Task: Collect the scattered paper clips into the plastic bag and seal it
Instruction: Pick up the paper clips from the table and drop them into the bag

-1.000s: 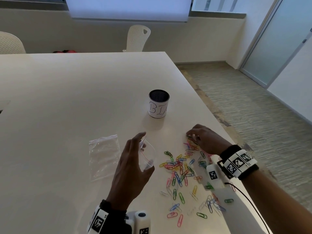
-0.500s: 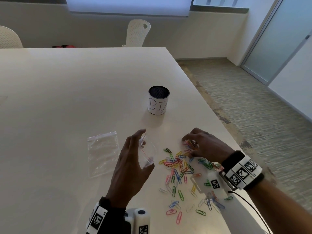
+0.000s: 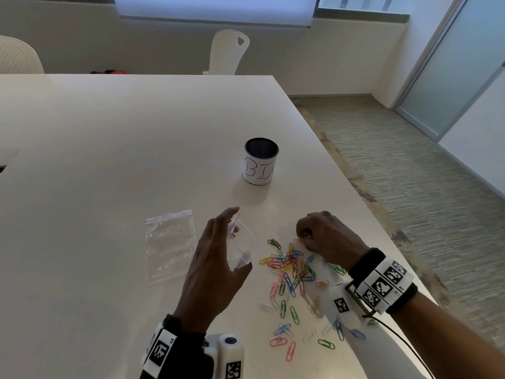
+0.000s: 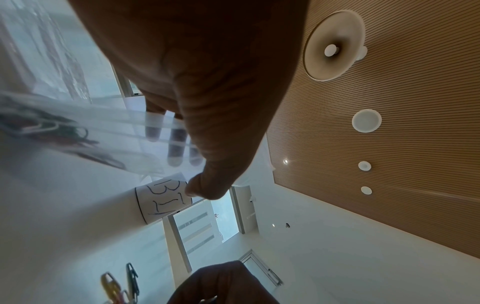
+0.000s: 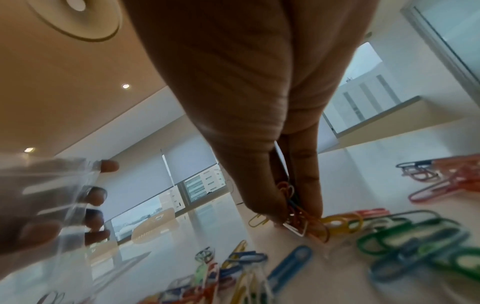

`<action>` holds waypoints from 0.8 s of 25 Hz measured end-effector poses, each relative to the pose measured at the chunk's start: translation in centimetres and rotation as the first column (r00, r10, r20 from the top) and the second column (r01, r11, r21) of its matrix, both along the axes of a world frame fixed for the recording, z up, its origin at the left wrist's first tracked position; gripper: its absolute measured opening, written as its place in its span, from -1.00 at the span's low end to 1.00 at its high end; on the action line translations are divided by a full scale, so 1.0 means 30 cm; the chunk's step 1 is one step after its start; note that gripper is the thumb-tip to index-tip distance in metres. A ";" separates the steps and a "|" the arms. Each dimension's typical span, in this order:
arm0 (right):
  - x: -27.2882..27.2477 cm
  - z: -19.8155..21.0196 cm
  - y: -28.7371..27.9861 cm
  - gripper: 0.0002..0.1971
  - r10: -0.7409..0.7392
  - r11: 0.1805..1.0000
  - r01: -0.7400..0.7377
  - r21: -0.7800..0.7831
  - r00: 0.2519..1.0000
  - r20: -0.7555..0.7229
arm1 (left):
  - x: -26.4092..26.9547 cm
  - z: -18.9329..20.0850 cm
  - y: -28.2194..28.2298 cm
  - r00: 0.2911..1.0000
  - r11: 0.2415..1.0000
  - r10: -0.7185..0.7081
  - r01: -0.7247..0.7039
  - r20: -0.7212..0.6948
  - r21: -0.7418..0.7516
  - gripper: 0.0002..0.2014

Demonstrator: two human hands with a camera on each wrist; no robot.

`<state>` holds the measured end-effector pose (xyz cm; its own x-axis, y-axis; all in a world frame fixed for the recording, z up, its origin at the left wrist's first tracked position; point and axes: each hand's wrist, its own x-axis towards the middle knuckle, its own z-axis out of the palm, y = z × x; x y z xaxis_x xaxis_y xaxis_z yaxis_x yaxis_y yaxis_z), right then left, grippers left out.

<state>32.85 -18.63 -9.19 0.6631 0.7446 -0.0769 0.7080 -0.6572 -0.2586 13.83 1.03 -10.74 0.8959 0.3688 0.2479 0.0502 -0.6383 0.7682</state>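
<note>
Several coloured paper clips (image 3: 289,272) lie scattered on the white table (image 3: 109,160), near its right edge. My left hand (image 3: 216,258) holds a small clear plastic bag (image 3: 241,243) upright with its mouth held wide, just left of the pile; the bag (image 4: 98,131) shows some clips inside. My right hand (image 3: 325,236) rests at the far side of the pile, fingertips pinching a small bunch of clips (image 5: 298,216) against the table. A second clear zip bag (image 3: 169,242) lies flat to the left of my left hand.
A black mesh cup (image 3: 261,164) with a white paper label stands beyond the hands. The table's right edge (image 3: 355,209) runs close to my right wrist. White chairs (image 3: 228,50) stand past the far end.
My right hand slid left and toward the pile, closing its fingers on a bunch of clips. The left hand kept the bag in place.
</note>
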 end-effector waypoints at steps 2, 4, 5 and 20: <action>0.013 0.012 -0.014 -0.91 -0.069 0.993 0.077 0.085 0.993 -0.094 | 0.000 -0.001 0.001 1.000 1.000 0.000 0.000 0.000 0.005 -0.02; 0.013 0.037 -0.028 -0.89 -0.131 0.967 0.176 0.182 0.962 -0.238 | 0.000 0.000 0.002 1.000 1.000 0.000 0.000 0.001 0.006 -0.02; 0.006 0.056 -0.032 -0.87 -0.148 0.945 0.232 0.231 0.932 -0.331 | 0.000 -0.001 0.001 1.000 1.000 -0.001 0.001 0.000 0.008 -0.02; -0.293 0.227 0.193 -0.84 0.052 0.662 0.341 0.668 0.867 -0.495 | 0.001 0.003 -0.008 1.000 1.000 0.003 -0.003 -0.022 -0.006 -0.04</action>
<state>24.07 -12.84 -2.36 0.8014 0.5847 0.1263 0.2962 -0.2045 -0.9330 13.85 0.80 -10.65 0.9000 0.3731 0.2254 0.0694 -0.6331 0.7710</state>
